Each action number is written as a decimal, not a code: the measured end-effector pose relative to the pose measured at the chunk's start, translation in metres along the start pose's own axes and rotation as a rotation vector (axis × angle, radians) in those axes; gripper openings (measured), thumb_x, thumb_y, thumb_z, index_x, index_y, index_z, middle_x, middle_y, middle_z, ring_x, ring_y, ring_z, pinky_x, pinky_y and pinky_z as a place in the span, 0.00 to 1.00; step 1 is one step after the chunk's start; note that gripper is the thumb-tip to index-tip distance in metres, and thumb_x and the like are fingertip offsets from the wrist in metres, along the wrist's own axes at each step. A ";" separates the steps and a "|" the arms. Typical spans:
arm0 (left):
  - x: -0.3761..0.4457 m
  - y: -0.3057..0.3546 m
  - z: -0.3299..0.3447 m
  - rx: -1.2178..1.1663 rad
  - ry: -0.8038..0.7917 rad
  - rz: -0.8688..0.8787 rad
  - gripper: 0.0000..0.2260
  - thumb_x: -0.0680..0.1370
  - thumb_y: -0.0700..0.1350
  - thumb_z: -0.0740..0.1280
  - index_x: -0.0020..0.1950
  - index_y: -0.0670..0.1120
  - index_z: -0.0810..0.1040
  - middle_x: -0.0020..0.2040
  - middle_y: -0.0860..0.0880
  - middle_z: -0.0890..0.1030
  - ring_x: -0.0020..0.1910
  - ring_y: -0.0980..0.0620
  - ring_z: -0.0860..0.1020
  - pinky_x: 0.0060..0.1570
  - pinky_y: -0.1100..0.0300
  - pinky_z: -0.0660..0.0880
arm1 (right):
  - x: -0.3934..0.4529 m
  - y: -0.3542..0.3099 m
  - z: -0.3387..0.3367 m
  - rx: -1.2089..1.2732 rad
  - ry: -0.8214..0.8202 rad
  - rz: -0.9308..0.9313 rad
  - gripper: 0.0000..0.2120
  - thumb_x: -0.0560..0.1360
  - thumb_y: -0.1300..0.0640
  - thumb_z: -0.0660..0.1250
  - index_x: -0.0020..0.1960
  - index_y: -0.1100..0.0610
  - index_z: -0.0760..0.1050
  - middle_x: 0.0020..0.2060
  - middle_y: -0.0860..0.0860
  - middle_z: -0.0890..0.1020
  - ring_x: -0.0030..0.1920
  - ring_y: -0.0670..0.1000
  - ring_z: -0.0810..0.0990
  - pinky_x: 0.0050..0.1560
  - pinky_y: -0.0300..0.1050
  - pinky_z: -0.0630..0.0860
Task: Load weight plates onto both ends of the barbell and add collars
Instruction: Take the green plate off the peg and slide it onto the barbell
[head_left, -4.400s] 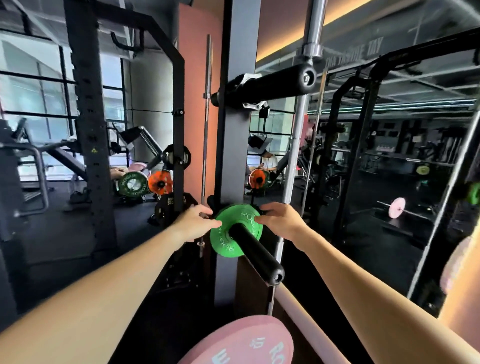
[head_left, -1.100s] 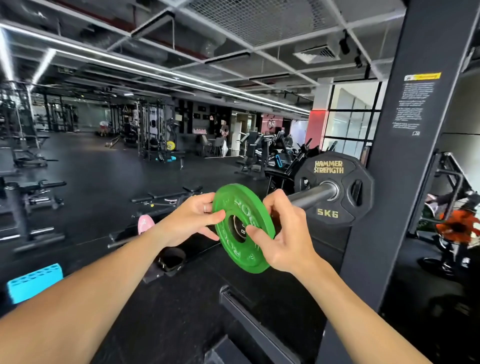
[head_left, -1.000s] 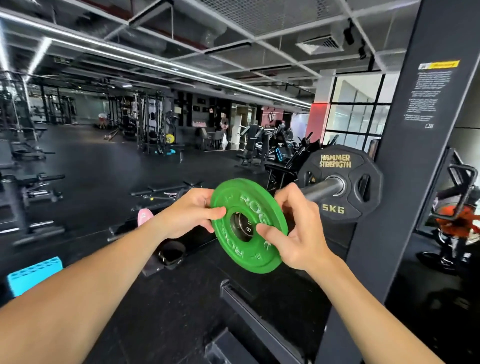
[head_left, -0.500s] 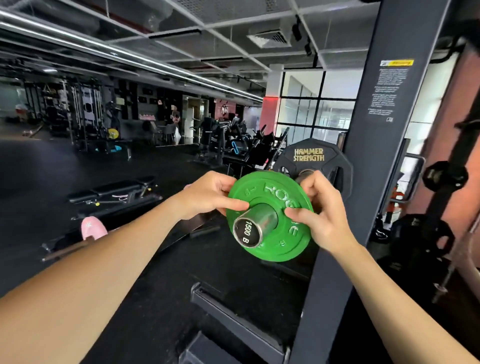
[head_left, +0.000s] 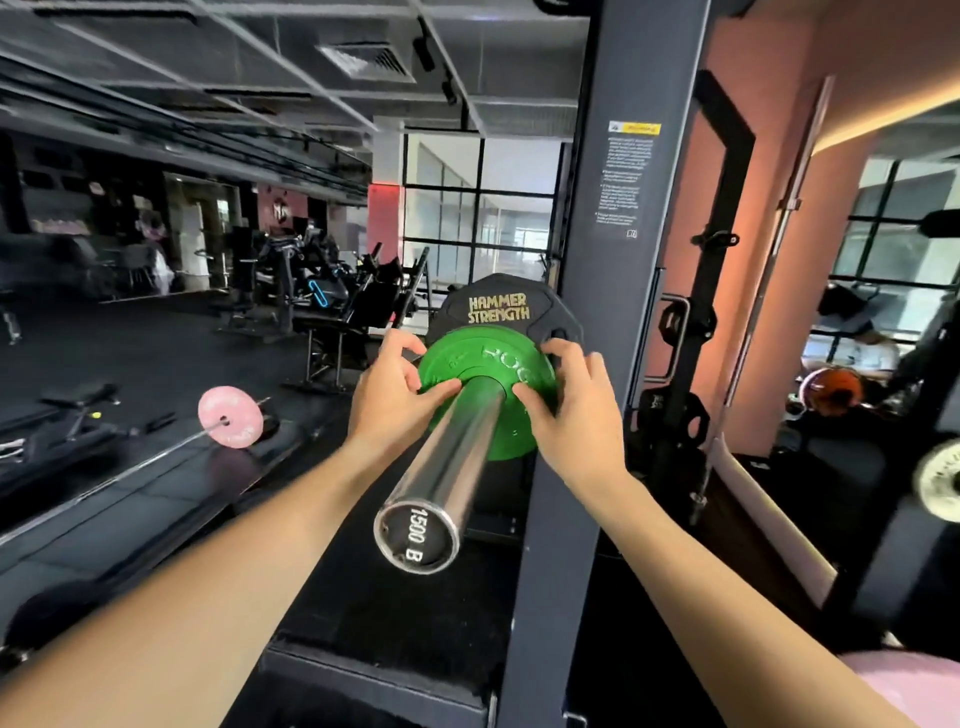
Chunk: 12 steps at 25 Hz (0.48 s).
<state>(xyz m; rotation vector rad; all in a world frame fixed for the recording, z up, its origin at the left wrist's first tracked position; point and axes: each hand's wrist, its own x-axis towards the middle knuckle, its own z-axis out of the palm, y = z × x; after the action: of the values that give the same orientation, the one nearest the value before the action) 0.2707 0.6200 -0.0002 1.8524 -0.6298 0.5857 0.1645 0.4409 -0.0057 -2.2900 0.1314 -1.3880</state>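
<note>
- Left hand (head_left: 390, 391) and right hand (head_left: 563, 410), arms outstretched, each grasp a side of the green plate (head_left: 488, 395).
- The plate sits on the barbell sleeve (head_left: 447, 473), against the black plate (head_left: 498, 306), between both hands.

Rack upright (head_left: 597, 291): dark post just to my right, warning sticker (head_left: 627, 176) high on it.
Pink plate (head_left: 231, 417): low at my left, on another thin bar.
Windows (head_left: 478, 208): bright, far ahead.
Ceiling vent (head_left: 366, 62): overhead.
</note>
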 end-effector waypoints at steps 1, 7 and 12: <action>0.005 -0.001 0.004 -0.020 -0.013 0.000 0.22 0.69 0.50 0.81 0.53 0.53 0.71 0.35 0.52 0.74 0.37 0.50 0.76 0.44 0.50 0.75 | 0.004 0.002 0.003 -0.041 0.005 -0.003 0.22 0.75 0.50 0.74 0.64 0.44 0.68 0.49 0.47 0.70 0.46 0.54 0.77 0.43 0.51 0.78; 0.033 -0.011 0.029 -0.064 -0.103 0.003 0.23 0.72 0.43 0.79 0.62 0.47 0.73 0.40 0.50 0.78 0.41 0.46 0.81 0.52 0.47 0.79 | 0.029 0.028 0.021 -0.085 0.005 0.004 0.21 0.75 0.51 0.74 0.65 0.46 0.71 0.44 0.47 0.74 0.39 0.53 0.77 0.42 0.49 0.77; 0.066 -0.026 0.050 -0.042 -0.185 -0.001 0.22 0.75 0.40 0.75 0.66 0.49 0.72 0.48 0.48 0.80 0.46 0.47 0.82 0.52 0.56 0.78 | 0.057 0.060 0.044 -0.105 0.007 0.016 0.20 0.75 0.50 0.73 0.63 0.45 0.70 0.41 0.46 0.73 0.38 0.54 0.77 0.40 0.50 0.77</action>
<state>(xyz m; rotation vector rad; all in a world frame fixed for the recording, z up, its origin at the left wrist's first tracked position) 0.3422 0.5708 0.0088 1.8800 -0.7575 0.3999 0.2392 0.3848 -0.0018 -2.3636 0.2291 -1.4123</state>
